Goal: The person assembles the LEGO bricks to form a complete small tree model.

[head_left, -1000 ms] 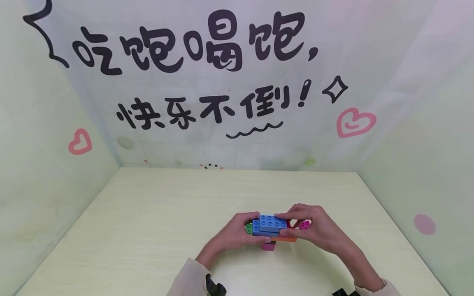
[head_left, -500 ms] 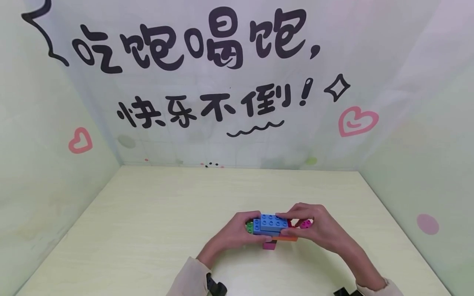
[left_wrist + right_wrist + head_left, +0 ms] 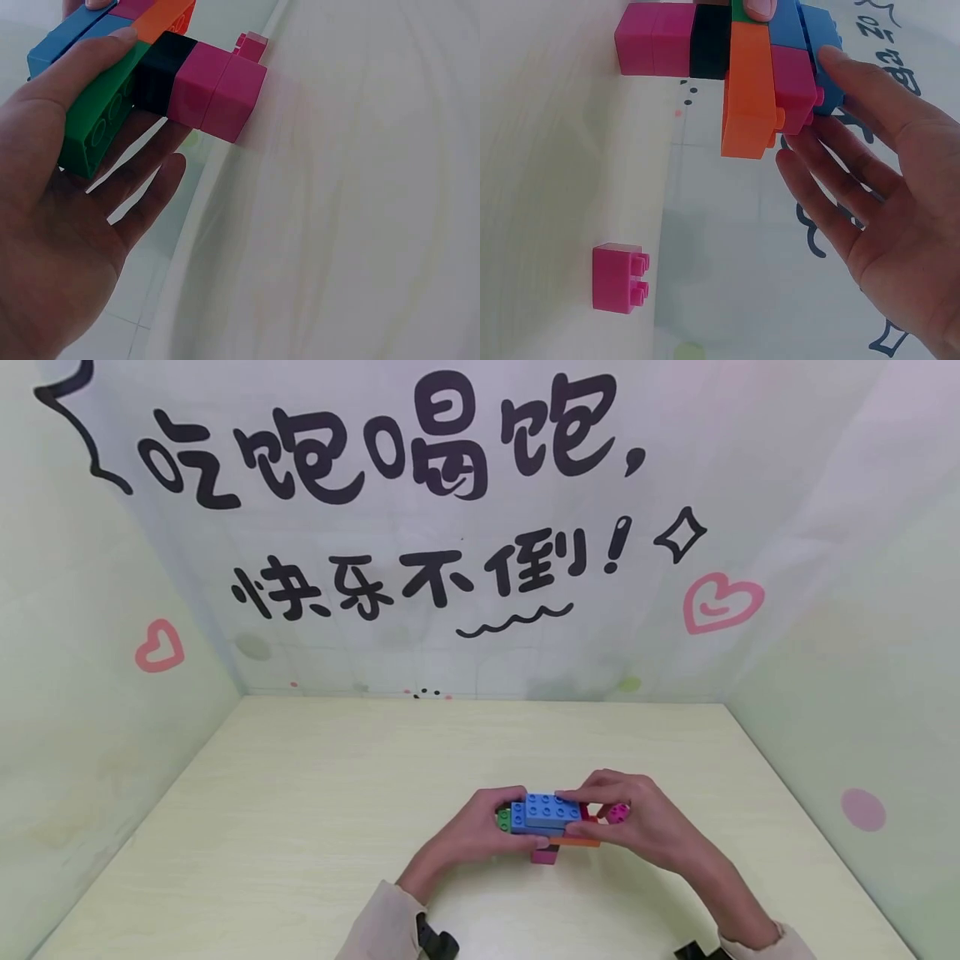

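A stacked build of toy building bricks is held between both hands. Its top is a blue brick (image 3: 552, 810) with rows of studs, set on another blue brick. My left hand (image 3: 480, 825) grips the build's left end, thumb along the near side. My right hand (image 3: 637, 814) pinches the top blue brick between thumb and fingers. Lower down are a green brick (image 3: 101, 112) and an orange brick (image 3: 748, 97), with a magenta brick (image 3: 792, 79) above the orange one. A black brick (image 3: 159, 75) and magenta bricks (image 3: 214, 88) form a leg beneath.
One loose magenta brick (image 3: 615, 277) lies on the pale wooden table (image 3: 300, 827), to the right of the build and partly behind the right hand. Printed walls (image 3: 480, 668) enclose the table at the back and both sides.
Both hands keep the same hold, and the bricks stay in place. Only the head view shifts slightly.
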`<state>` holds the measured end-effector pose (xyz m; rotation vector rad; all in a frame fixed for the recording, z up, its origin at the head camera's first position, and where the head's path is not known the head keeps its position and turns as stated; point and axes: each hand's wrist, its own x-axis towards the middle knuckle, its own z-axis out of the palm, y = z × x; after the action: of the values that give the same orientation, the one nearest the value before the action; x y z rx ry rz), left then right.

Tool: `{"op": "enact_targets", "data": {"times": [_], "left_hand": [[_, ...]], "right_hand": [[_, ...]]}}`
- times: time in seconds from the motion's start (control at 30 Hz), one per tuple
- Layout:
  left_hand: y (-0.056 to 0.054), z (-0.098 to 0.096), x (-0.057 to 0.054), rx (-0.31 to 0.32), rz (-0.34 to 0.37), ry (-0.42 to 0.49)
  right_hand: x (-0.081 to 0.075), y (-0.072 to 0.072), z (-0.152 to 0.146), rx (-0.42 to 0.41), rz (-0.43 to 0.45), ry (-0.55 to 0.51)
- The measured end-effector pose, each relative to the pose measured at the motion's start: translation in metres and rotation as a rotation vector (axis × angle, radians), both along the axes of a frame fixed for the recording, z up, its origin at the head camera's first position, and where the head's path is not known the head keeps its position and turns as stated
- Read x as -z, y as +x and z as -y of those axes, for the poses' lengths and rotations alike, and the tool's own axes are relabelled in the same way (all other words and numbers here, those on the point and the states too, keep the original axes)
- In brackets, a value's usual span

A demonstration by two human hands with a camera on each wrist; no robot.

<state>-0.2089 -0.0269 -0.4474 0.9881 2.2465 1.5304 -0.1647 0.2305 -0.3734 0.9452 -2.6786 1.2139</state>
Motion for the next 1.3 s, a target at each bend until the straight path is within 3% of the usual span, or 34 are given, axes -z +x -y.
{"op": "enact_targets", "data": {"times": [0.27, 0.47, 0.77, 0.97, 1.3], "left_hand": [[0.003, -0.004, 0.000, 0.004, -0.020, 0.000], [0.004, -0.003, -0.009, 0.015, -0.031, -0.022], [0.000, 0.007, -0.030, 0.012, -0.160, 0.122], [-0.002, 0.007, -0.031, 0.011, -0.153, 0.125], [-0.005, 0.007, -0.030, 0.016, -0.137, 0.128]], "right_hand": [[0.002, 0.000, 0.002, -0.013, 0.023, -0.045], [0.004, 0.001, 0.004, 0.003, 0.038, -0.087], [-0.001, -0.001, -0.001, 0.035, 0.036, -0.059], [-0.004, -0.003, -0.006, 0.037, 0.014, -0.048], [-0.002, -0.006, -0.006, 0.047, 0.050, -0.051]]}}
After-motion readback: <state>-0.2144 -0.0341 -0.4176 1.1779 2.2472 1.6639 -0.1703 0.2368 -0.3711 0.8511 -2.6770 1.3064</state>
